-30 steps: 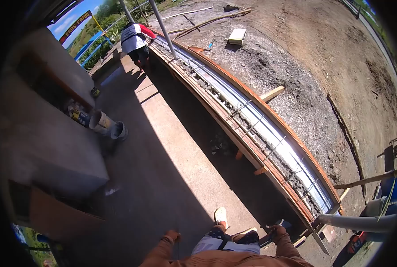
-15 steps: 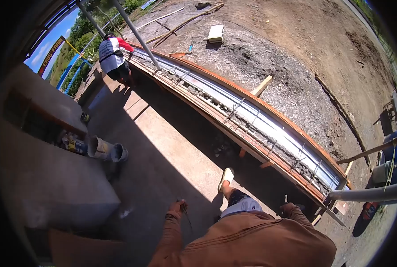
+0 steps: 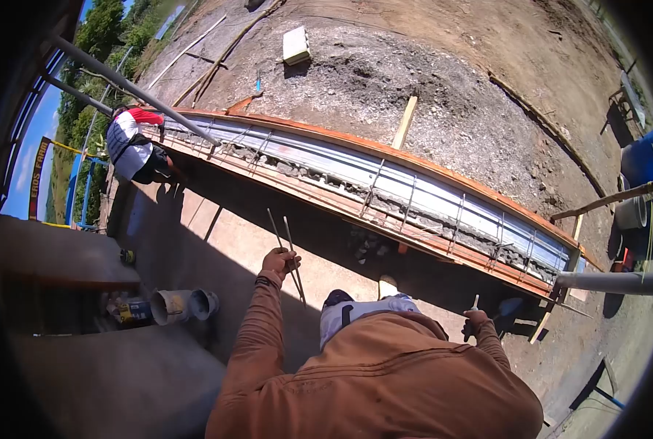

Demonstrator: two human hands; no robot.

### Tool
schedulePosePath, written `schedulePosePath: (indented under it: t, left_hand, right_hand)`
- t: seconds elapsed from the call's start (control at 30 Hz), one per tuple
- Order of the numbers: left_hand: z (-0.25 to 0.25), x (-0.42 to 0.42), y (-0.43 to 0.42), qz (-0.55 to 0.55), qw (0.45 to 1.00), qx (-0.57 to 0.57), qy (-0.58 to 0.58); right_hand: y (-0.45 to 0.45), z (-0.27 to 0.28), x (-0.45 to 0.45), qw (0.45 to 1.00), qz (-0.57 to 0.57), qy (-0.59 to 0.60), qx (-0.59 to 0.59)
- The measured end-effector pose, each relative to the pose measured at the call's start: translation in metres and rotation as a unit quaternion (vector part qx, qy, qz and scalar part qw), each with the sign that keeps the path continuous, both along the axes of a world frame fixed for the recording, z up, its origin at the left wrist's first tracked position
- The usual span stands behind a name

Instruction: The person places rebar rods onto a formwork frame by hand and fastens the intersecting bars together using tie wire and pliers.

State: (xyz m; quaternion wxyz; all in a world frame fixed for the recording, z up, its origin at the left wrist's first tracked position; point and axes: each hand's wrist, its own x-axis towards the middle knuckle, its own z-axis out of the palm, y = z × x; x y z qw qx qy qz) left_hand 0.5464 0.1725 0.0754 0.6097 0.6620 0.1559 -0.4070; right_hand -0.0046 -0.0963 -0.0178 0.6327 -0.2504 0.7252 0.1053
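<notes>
My left hand (image 3: 281,261) is closed around two thin steel rods (image 3: 288,234), which point up and away over the sunlit floor. On the other side of my body, my right hand (image 3: 477,319) grips a small tool (image 3: 475,301). Its narrow pale end sticks up above the fist and a dark part shows below; its kind cannot be made out. Ahead of both hands runs a long wooden formwork (image 3: 319,196) with a white inner face. Rough concrete (image 3: 315,178) lies along it, and several steel bars (image 3: 374,183) stick up from it.
A person (image 3: 132,146) in a red and white top bends at the formwork's far left end. Buckets (image 3: 171,307) stand at left by a low wall. Grey posts (image 3: 612,283) cross the formwork. A wooden brace (image 3: 405,123), gravel and a pale block (image 3: 295,45) lie beyond.
My left hand has risen and moved forward, bringing the rods into sunlight. My view has turned, and the formwork appears more level. The right hand still grips its tool.
</notes>
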Motion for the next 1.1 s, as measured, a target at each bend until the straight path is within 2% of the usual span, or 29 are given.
schedulePosePath:
  t: [0.1,0.17,0.23,0.27,0.3,0.33,0.37,0.43,0.47,0.5,0.53,0.57,0.63,0.67,0.7,0.77,0.83,0.9,0.97,1.0,1.03,1.1]
  left_hand:
    - [0.007,0.051,-0.066,-0.085,0.995,0.031,-0.03]
    - [-0.037,0.103,-0.097,-0.192,0.981,0.025,-0.018]
    - [-0.059,0.126,-0.143,-0.207,0.976,0.064,-0.035]
    - [-0.073,0.139,-0.165,-0.232,0.969,0.075,-0.04]
    - [-0.087,0.152,-0.185,-0.257,0.962,0.086,-0.044]
    - [-0.098,0.162,-0.203,-0.287,0.952,0.096,-0.042]
    - [-0.15,0.189,-0.214,-0.373,0.922,0.081,-0.063]
    - [-0.162,0.194,-0.245,-0.362,0.924,0.113,-0.042]
    - [-0.176,0.197,-0.258,-0.41,0.898,0.131,-0.091]
    - [-0.189,0.2,-0.267,-0.455,0.867,0.148,-0.141]
    - [-0.174,0.202,-0.279,-0.456,0.869,0.158,-0.108]
    - [-0.194,0.208,-0.286,-0.561,0.792,0.178,-0.166]
    - [-0.328,0.231,-0.274,-0.609,0.737,0.122,-0.267]
    - [-0.312,0.23,-0.281,-0.635,0.715,0.156,-0.248]
    - [-0.23,0.217,-0.301,-0.555,0.804,0.206,-0.058]
    - [-0.266,0.229,-0.306,-0.705,0.626,0.248,-0.222]
    - [-0.321,0.238,-0.302,-0.746,0.468,0.244,-0.406]
    - [-0.372,0.251,-0.297,-0.744,0.452,0.241,-0.429]
    - [-0.336,0.245,-0.306,-0.72,0.483,0.294,-0.402]
    - [-0.373,0.253,-0.298,-0.723,0.45,0.272,-0.447]
    - [-0.365,0.253,-0.297,-0.725,0.449,0.272,-0.446]
    - [-0.346,0.249,-0.298,-0.634,0.623,0.296,-0.349]
  right_hand:
    - [0.015,0.012,0.005,0.996,-0.084,-0.015,-0.014]
    - [0.038,0.023,0.007,0.989,-0.139,-0.016,-0.046]
    - [0.08,0.033,0.007,0.978,-0.202,0.024,-0.053]
    - [0.128,-0.021,-0.036,0.993,-0.014,0.067,-0.095]
    - [0.174,-0.072,-0.077,0.967,0.171,0.132,-0.136]
    - [0.209,-0.04,-0.052,0.951,0.242,0.174,-0.082]
    - [0.245,-0.007,-0.017,0.948,0.252,0.193,-0.001]
    - [0.302,0.076,0.081,0.942,0.194,0.214,0.168]
    - [0.33,0.11,0.127,0.933,0.171,0.212,0.233]
    - [0.357,0.119,0.152,0.937,0.144,0.201,0.246]
    - [0.381,0.126,0.171,0.952,0.09,0.179,0.231]
    - [0.401,0.132,0.189,0.962,0.029,0.158,0.221]
    - [0.43,0.15,0.223,0.964,-0.08,0.137,0.215]
    - [0.44,0.158,0.237,0.96,-0.123,0.133,0.215]
    - [0.449,0.166,0.248,0.955,-0.157,0.132,0.216]
    - [0.466,0.183,0.271,0.944,-0.205,0.132,0.222]
    - [0.475,0.191,0.287,0.936,-0.236,0.128,0.228]
    - [0.485,0.201,0.3,0.929,-0.258,0.122,0.236]
    - [0.497,0.205,0.305,0.924,-0.272,0.111,0.245]
    - [0.505,0.207,0.307,0.922,-0.278,0.102,0.25]
    - [0.518,0.204,0.304,0.92,-0.286,0.093,0.253]
    - [0.555,0.198,0.296,0.914,-0.304,0.058,0.262]
